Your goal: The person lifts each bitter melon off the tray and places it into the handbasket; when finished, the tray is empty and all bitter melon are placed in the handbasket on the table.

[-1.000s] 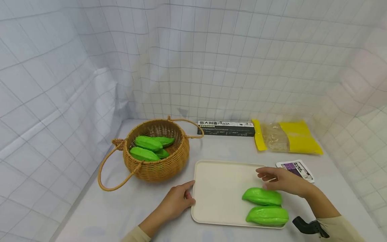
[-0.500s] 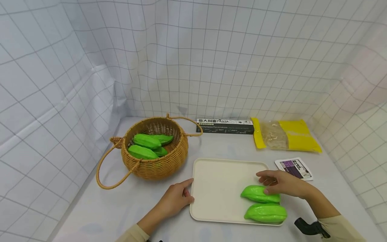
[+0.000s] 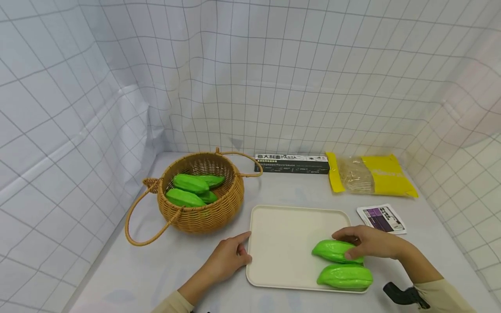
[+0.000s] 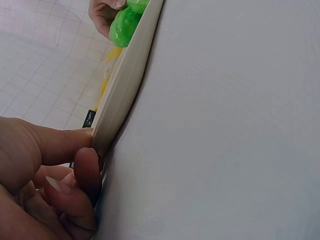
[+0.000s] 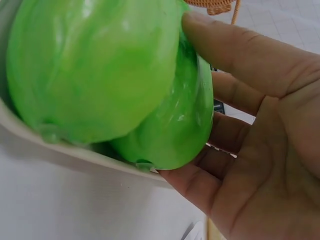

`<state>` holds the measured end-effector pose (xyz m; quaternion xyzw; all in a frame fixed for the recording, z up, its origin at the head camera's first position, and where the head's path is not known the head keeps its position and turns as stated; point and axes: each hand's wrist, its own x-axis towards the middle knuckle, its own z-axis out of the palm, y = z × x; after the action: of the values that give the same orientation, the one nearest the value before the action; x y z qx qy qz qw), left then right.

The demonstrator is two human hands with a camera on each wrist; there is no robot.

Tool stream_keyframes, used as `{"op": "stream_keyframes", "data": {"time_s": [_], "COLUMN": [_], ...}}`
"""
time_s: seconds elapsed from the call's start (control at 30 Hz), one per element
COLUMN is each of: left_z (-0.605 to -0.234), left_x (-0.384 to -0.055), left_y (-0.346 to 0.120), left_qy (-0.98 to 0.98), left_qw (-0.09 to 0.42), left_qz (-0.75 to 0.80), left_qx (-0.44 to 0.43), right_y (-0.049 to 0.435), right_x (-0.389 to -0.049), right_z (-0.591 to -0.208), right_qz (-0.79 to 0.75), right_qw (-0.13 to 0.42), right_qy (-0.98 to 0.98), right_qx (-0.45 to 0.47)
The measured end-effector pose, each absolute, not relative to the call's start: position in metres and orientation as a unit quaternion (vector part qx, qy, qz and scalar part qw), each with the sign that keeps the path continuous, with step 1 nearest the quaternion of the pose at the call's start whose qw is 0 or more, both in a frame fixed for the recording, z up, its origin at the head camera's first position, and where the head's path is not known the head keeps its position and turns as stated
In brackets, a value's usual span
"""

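Observation:
My right hand [image 3: 373, 243] grips the rear one of two shiny green star fruits, with its thumb on the near side and its fingers behind. This rear star fruit [image 3: 332, 250] lies at the right end of a cream tray [image 3: 285, 243]. Right in front of it lies the other star fruit [image 3: 344, 277]; in the right wrist view this front star fruit [image 5: 95, 65] partly covers the gripped one [image 5: 170, 125]. My left hand [image 3: 225, 259] touches the tray's left edge with thumb and index finger. The left wrist view shows its other fingers [image 4: 72, 200] bent beside the rim.
A wicker basket [image 3: 211, 219] with two handles stands at left, holding several green ridged fruits [image 3: 190, 183]. At the back lie a black pasta box [image 3: 291, 164] and a yellow noodle bag [image 3: 372, 174]. A purple-labelled packet [image 3: 381, 218] lies behind my right hand.
My right hand has come down from above the rear star fruit, and its thumb and fingers now lie round it. The left hand has stayed at the tray's edge.

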<state>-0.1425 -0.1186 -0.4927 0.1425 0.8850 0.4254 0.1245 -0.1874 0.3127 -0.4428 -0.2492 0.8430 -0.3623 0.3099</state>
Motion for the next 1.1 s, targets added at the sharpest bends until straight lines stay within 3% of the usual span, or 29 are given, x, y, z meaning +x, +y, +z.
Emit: {"op": "stream_keyframes", "data": {"time_s": [0.63,1.1], "left_z": [-0.492,-0.493], "left_x": [-0.142,-0.142], "left_y": [-0.118,-0.119], "left_qy": [0.870,0.867], "left_qw": [0.143,0.142], "left_qz": [0.451,0.457], "left_qx": [0.138,0.136], "right_y": [0.309,0.310], "right_x": [-0.187,-0.192], "right_z": [-0.441,-0.428], "right_qz": [-0.346,-0.363], "right_qw": [0.304,0.258], "right_qy": [0.847,0.867], "right_qx": [-0.266,-0.224]}}
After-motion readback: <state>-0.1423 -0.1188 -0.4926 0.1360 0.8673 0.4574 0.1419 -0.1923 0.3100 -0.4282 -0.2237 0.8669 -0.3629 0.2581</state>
